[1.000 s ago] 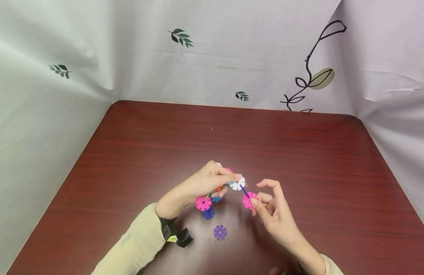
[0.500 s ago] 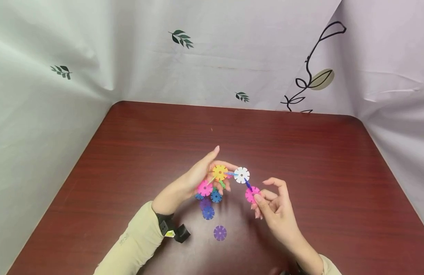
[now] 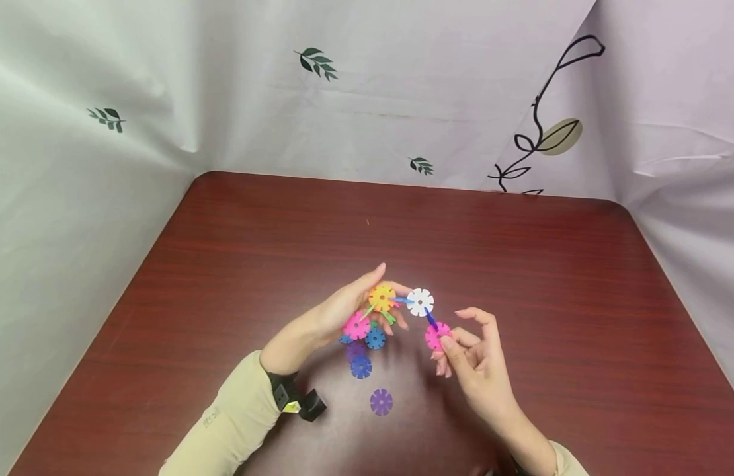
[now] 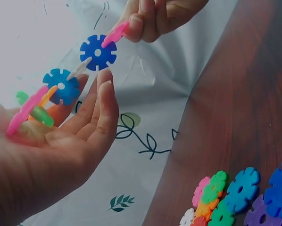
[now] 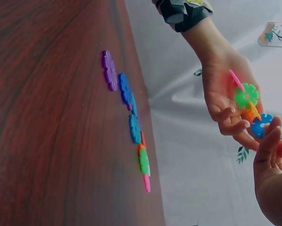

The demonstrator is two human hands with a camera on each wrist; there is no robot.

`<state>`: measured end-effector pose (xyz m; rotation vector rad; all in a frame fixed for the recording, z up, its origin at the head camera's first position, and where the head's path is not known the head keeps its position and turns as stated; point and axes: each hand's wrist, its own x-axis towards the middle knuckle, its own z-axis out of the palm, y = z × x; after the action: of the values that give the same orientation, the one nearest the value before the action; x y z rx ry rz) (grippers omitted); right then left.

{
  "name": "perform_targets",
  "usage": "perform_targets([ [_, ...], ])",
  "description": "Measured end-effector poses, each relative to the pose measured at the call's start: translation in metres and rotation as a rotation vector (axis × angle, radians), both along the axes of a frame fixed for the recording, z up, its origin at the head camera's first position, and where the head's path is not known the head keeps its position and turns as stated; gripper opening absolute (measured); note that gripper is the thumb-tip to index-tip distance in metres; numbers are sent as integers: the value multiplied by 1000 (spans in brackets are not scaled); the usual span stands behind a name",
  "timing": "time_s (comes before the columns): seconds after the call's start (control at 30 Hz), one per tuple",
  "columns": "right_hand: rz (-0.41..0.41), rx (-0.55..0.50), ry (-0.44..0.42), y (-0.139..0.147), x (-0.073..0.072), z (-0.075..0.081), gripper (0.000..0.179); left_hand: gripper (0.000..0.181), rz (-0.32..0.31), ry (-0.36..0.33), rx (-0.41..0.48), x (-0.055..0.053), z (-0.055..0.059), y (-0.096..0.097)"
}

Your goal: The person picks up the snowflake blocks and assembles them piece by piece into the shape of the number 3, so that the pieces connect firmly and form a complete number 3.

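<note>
A chain of notched plastic snowflake discs spans both hands above the table. My left hand (image 3: 343,309) is palm up with fingers extended, and the chain's left part rests across it. On that palm lie a pink disc (image 3: 356,326), a green disc (image 5: 241,98) and a yellow-orange disc (image 3: 376,293). A light blue disc (image 4: 68,90), a white disc (image 3: 415,307) and a dark blue disc (image 4: 89,52) continue rightward. Between thumb and fingers my right hand (image 3: 479,363) pinches the pink end disc (image 3: 434,337), partly covered by the thumb.
Below the left hand, several loose discs lie clustered on the red-brown table (image 3: 254,244), among them a blue disc (image 3: 356,371). A single purple disc (image 3: 375,406) lies nearer the front. Pale patterned cloth (image 3: 373,86) rises around the table's back and sides.
The left hand has let go of the white disc, turned palm up and spread its fingers beneath the chain. The right hand, still pinching the pink disc, has moved slightly up and away from the body.
</note>
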<state>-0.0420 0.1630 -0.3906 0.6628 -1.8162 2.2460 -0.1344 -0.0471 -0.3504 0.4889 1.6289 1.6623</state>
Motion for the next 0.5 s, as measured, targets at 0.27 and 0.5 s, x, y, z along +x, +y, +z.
perform_targets([
  [0.27,-34,34,-50,2,5,1,41,53,-48,67,-36,1,1,0],
  [0.5,-21,40,-48,3,8,1,40,71,-147,-38,180,-2,-8,-4],
])
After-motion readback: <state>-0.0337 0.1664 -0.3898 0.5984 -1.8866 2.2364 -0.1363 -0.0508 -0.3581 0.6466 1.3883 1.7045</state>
